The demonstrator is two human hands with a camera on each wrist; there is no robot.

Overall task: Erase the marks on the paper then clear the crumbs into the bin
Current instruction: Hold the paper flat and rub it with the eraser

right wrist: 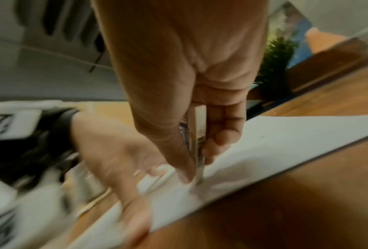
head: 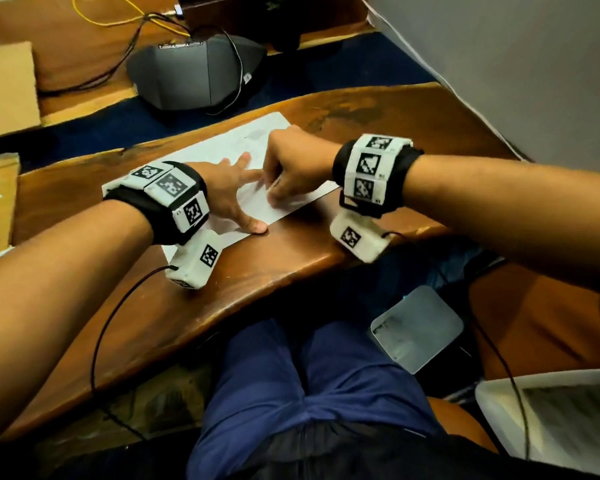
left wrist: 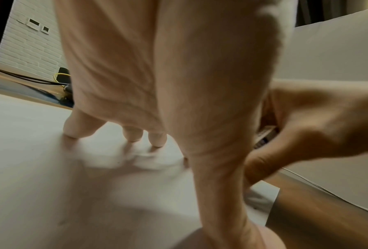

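Observation:
A white sheet of paper [head: 222,147] lies on the wooden table [head: 291,258]. My left hand [head: 236,192] lies flat on it, fingers spread, thumb at the near edge. My right hand [head: 288,168] grips an eraser in a printed sleeve [right wrist: 197,134], its lower end pressed on the paper [right wrist: 285,143] near the near edge, between my left thumb and forefinger. In the left wrist view the straight left fingertips [left wrist: 134,134] press the paper [left wrist: 40,160], and the eraser [left wrist: 264,136] shows inside the right hand [left wrist: 317,121]. Marks are faint and blurred.
A small white bin [head: 416,327] stands on the floor below the table's near edge, right of my knees. A grey device [head: 194,74] with cables sits beyond the table. Cardboard [head: 4,88] lies at the left. A wall [head: 534,64] rises on the right.

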